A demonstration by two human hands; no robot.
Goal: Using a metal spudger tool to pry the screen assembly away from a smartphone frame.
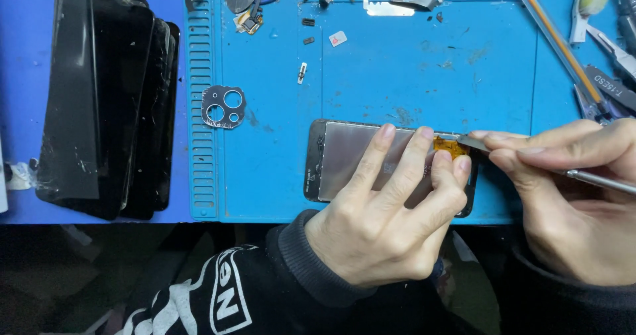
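One phone display panel [344, 159] lies face down on the blue work mat [397, 76], metal backing up, at the near edge of the counter [26, 30].

The left hand [387, 216] presses down on the panel with three fingers spread flat across the backing. It is open and holds nothing; its fingertips [386, 132] reach the far edge of the panel.

The right hand [570, 196] is closed in a pinch on one metal-handled blade tool [530, 159]. The tool tip touches one orange flex cable patch [450, 147] at the panel corner, just beside the left thumb and index finger.

Beyond the left hand, well apart on the mat:
- one camera lens bracket [224, 106] with three round openings;
- two razor blades [387, 3], one overlapping the other;
- one small white card chip [338, 38];
- several small loose parts, too small to identify.

Far to the left of the left hand, one stack of dark phone screens [106, 103] rests on the counter beside the mat; the exact number cannot be counted.

Beyond the right hand, one orange-cored rod tool [556, 40] and one pair of tweezers [613, 86] lie on the mat edge.
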